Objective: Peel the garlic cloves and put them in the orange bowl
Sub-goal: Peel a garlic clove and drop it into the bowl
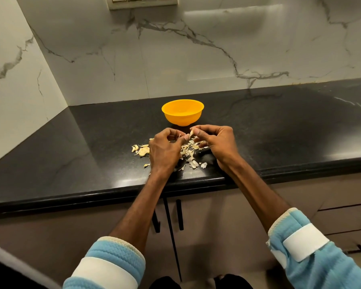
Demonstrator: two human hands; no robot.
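Observation:
An orange bowl [182,112] stands on the black counter [71,155], just beyond my hands. My right hand [217,144] pinches a small garlic clove [192,133] between thumb and fingers. Close beside it, my left hand [165,151] has its fingers curled and pinches a thin strip of the clove's skin. Both hands hover just above the counter, in front of the bowl. Unpeeled garlic cloves [143,150] lie to the left of my left hand. Loose garlic skins [191,157] are scattered between and below the hands.
The counter's front edge [196,181] runs right under my wrists. A marble wall [196,59] backs the counter and turns a corner at the left. Cabinet doors with black handles [179,214] are below.

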